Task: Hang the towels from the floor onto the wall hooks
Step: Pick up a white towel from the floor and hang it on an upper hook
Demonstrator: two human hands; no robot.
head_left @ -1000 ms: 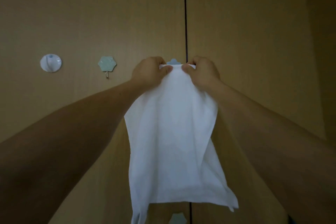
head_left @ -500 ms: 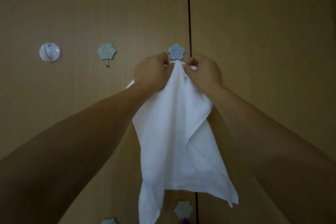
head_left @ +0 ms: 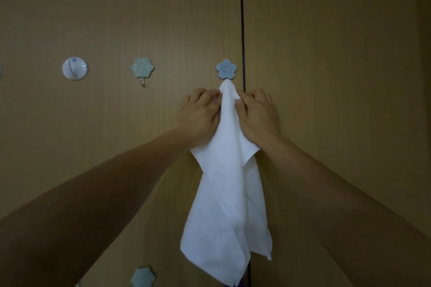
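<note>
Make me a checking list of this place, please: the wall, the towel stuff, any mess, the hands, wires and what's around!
Surface: brown wooden wall panels, split by a dark vertical seam.
Job's things: the white towel hangs down, with its top corner at the prong under the blue flower hook. The green hook and round white hook are bare. A lower green hook sits at the bottom edge, prong out of view.
Clutter: nothing seen.
Grips: left hand and right hand pinch the towel just below the blue hook, one on each side.
Cables: nothing seen.
Surroundings: only the wall shows.
</note>
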